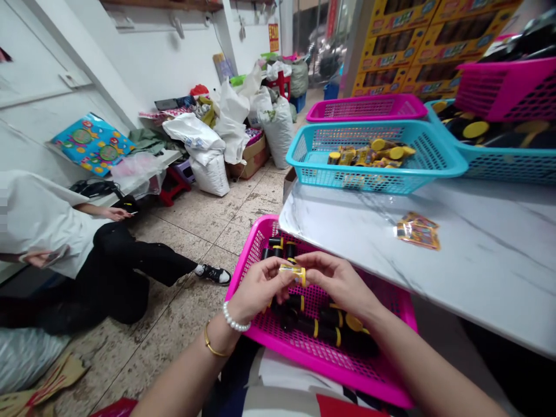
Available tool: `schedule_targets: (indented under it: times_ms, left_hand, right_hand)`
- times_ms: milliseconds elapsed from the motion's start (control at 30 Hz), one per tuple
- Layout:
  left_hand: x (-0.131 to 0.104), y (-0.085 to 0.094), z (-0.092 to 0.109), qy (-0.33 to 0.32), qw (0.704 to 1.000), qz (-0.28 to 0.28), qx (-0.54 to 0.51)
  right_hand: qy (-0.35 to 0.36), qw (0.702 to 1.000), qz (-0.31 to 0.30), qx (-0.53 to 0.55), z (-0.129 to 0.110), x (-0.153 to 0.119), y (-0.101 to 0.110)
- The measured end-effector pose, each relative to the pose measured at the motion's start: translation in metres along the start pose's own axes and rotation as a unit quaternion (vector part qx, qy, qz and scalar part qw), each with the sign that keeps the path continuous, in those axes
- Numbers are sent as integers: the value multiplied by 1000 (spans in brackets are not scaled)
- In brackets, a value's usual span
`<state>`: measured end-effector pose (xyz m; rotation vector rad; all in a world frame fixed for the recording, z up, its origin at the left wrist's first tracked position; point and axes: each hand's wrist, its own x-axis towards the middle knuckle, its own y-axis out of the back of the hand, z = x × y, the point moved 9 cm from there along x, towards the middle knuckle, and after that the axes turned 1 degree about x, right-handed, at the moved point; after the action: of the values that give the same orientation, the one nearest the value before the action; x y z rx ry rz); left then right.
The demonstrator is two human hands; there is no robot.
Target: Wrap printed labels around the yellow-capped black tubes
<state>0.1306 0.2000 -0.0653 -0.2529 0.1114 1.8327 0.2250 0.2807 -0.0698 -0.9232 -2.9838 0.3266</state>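
The left hand's fingers pinch a small yellow-ended piece in shiny wrapping; the right hand's thumb and forefinger bend close at its yellow end, though whether they grip I cannot tell. It is above a pink basket of black cylinders, beside the marbled surface carrying flat wrappers and a blue basket.
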Motion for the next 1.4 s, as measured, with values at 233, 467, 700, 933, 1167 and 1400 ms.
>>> schedule_targets:
  times_ms: [233,467,700,933,1167,1400]
  left_hand:
    - [-6,-13,-31,93,976,-36,-194]
    - [-10,-20,-46,132,959,16,-248]
    - [-16,-27,-51,107,958,1,-266]
    - [-27,-55,-58,78,984,-135,-83]
    - [-50,-79,-39,-25,956,-265,124]
    - [-61,-98,-39,-52,928,-348,120]
  right_hand:
    - [102,994,37,-13,-8,-10,6]
    - [134,985,32,-101,-18,-21,-2]
    - [142,975,69,-153,-34,-28,0]
    - [275,883,263,-273,-198,3,79]
    - [145,751,326,-556,-198,-20,157]
    - [47,727,328,-602,-106,-65,202]
